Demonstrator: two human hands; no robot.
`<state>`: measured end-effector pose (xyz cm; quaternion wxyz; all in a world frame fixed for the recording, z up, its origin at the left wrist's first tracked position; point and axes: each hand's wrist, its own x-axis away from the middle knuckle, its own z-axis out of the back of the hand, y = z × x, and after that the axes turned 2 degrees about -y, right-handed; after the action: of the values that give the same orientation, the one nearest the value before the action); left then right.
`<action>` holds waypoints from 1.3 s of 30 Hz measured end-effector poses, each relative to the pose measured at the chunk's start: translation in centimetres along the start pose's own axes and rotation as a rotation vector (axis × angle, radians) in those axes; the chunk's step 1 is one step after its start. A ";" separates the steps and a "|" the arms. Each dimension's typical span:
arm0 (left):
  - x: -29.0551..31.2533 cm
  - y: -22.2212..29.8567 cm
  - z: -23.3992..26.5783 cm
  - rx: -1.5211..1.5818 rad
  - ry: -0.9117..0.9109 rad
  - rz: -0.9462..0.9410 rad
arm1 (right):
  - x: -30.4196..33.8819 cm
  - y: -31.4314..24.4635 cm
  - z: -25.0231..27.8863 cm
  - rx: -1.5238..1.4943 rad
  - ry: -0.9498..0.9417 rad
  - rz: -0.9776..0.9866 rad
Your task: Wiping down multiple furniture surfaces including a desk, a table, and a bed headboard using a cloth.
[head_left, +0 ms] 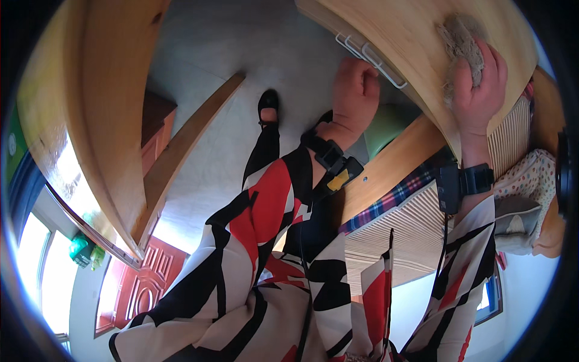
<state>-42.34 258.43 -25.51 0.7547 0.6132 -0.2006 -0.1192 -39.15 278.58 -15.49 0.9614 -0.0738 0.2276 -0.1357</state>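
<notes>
A crumpled grey-brown cloth (463, 43) lies on the light wooden top (416, 30) of a cabinet at the upper right. My right hand (482, 84) is closed on this cloth, pressing it against the wood with the fingers bent over it. Beside the cabinet's front edge, my left hand (357, 93) is curled into a loose fist with nothing showing in it. It is close to the white wire handles (383, 66) on the cabinet front; whether it touches them I cannot tell.
A bed with a striped cover (395, 232) and plaid cloth (398, 202) adjoins the cabinet. A green rounded object (386, 127) sits below my left hand. Tall wooden furniture (111, 108) fills the left side, with a slanting wooden board (190, 151) near it. A red-brown door (154, 274) shows lower left.
</notes>
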 end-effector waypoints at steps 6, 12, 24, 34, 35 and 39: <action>-1.1 -6.9 1.3 -0.825 -0.319 -0.527 | -0.5 -1.5 -0.3 -0.066 -0.036 -0.011; -4.2 -5.8 1.5 -1.230 -0.839 -0.337 | 0.0 -0.1 0.3 -0.068 -0.038 -0.018; 7.6 -7.2 11.3 -1.051 -0.758 -0.049 | -0.2 -0.2 -0.3 -0.064 -0.006 -0.014; 12.7 -7.5 16.5 -0.920 -0.836 0.234 | -0.5 -0.3 -0.3 -0.020 0.006 0.020; 13.4 -7.3 17.0 -0.891 -0.749 0.148 | -0.4 -0.4 -0.2 -0.011 0.004 0.026; 16.5 -5.9 19.7 -0.907 -0.609 0.238 | 1.7 -3.9 1.5 -0.154 -0.013 -0.285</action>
<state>-36.09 232.79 -25.35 0.8591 0.1380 -0.4061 -0.2794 -37.92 274.44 -14.09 0.9254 -0.1800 0.2181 -0.2524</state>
